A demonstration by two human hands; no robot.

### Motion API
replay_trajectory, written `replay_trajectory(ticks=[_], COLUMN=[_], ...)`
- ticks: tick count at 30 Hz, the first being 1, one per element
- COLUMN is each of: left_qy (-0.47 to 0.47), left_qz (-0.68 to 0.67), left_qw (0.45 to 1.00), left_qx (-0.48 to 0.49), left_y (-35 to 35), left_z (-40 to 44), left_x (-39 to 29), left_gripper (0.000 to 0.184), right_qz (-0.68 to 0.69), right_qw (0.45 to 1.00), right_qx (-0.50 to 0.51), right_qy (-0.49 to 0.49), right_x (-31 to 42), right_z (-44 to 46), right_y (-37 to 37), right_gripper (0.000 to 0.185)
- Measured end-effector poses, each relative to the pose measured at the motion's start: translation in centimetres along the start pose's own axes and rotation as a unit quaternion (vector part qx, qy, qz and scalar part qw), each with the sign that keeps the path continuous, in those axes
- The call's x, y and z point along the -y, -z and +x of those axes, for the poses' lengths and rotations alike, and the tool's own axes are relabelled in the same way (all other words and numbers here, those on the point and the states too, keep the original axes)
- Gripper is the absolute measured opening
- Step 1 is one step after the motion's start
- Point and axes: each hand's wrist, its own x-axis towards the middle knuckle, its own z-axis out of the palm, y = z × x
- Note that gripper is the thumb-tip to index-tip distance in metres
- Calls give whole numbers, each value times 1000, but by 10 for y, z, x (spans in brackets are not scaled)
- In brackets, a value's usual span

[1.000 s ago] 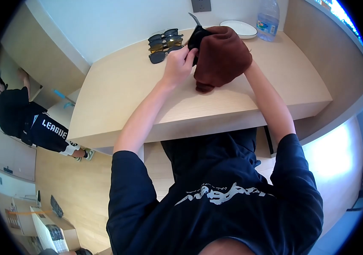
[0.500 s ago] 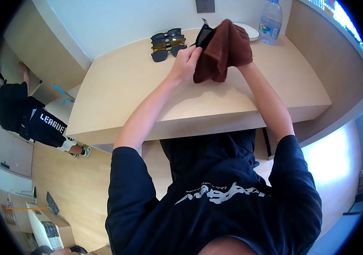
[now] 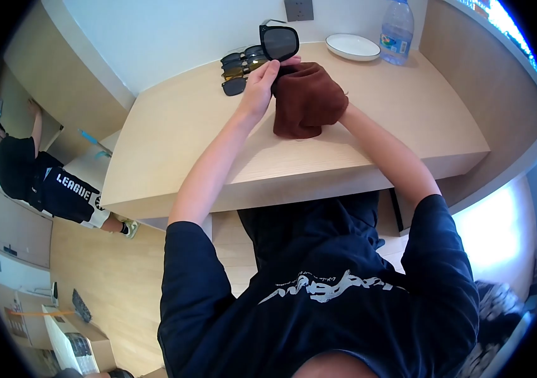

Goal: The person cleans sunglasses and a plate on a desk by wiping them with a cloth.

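My left hand pinches a pair of black sunglasses by the lower part. They are raised above the desk, one dark lens facing me and a temple sticking out at the top. A brown cloth drapes over my right hand, which grips it from inside; only the wrist side shows and its fingers are hidden. The cloth bunches just below the glasses, against the left hand. Behind my left hand, several folded sunglasses lie in a row, partly covered from view.
A white oval dish and a clear plastic water bottle stand at the back right of the wooden desk. A wall socket is above. On the left, another person reaches toward a cabinet.
The sunglasses have come out of the cloth and turned lens toward me, moving left. My right hand and the cloth have dropped lower and left, uncovering the dish.
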Motion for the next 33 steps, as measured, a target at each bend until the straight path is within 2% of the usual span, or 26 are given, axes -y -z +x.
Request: replay_trajectory(ticks=[1,2,3,5,9,12,14,17,21,22,23,24,26,27,29,30,31,32,33], left_qy=[7,8,23,39,63,45,26,17,51,68,69,76,82,77,71,67,63,63,69], left_qz=[11,12,-6,-25,-15,-4,8,-22,-50,-46,-45,-54,-64,-72,-78,-66,-55,-55,-45], left_qw=[1000,1000,999,998,997,997,998,998,996,994,994,993,991,991,990,992,993,993,995], left_qx=[15,16,25,31,49,58,60,57,58,66,67,73,82,87,93,88,83,82,63], left_y=[2,2,2,-2,3,13,16,18,15,14,14,15,16,16,16,16,15,14,13], left_z=[1,1,0,-1,0,6,8,12,6,6,5,6,6,5,3,1,1,1,1], left_x=[-1,0,0,0,8,15,17,20,18,17,17,16,19,20,19,18,18,17,16], left_gripper=[43,43,42,42,43,44,44,44,43,43,43,42,42,42,42,42,42,42,44], right_qz=[-297,-563,-564,-537,-468,-469,-645,-622,-641,-501,-342,-342,-319,-319,-74,-73,115,300,300], right_qw=[945,785,785,795,838,837,747,761,746,850,923,923,943,943,997,997,993,953,953], right_qx=[40,75,74,-16,-47,-36,98,115,147,73,-4,-5,18,18,2,3,9,14,15], right_qy=[131,246,246,283,279,279,128,141,106,145,179,179,93,93,-5,-4,-18,-32,-32], right_x=[-3,-5,-9,5,5,4,7,1,-16,-36,-41,-43,-29,-34,-43,-47,-46,-45,-43], right_z=[4,5,3,-1,1,4,8,11,11,8,6,4,1,2,6,6,6,6,5], right_y=[6,10,11,1,-1,-2,-5,-2,0,3,2,6,9,10,9,9,7,6,7], right_gripper=[31,29,29,24,19,16,15,18,17,17,17,17,19,19,17,17,18,18,18])
